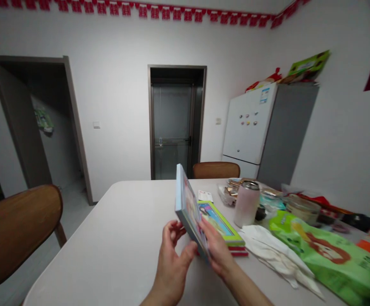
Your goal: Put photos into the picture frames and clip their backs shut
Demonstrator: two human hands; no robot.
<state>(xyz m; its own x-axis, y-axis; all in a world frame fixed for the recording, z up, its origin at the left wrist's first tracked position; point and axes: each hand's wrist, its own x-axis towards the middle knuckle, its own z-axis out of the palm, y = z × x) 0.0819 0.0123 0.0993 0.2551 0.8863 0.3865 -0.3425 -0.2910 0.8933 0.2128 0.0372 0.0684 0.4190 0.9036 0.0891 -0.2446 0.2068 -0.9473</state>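
A thick book (185, 204) with a pale blue edge stands tilted on its side above the white table, its pictured cover turned to the right. My right hand (218, 248) grips it from the right, fingers lying against that cover. On the other side, my left hand (173, 259) is curled about the lower near part, its thumb at the book's edge. Just beyond my right hand lies a stack topped by a green-bordered picture book (219, 223), with red-edged ones (238, 251) beneath. The book's left face is mostly hidden from me.
Right of the stack are a pink tumbler (247, 204), a crumpled white cloth (275, 253) and a green packet (334, 255). A small card (205, 196) lies behind the books on the white table (108, 250). Wooden chairs (216, 170) stand at the far side and left.
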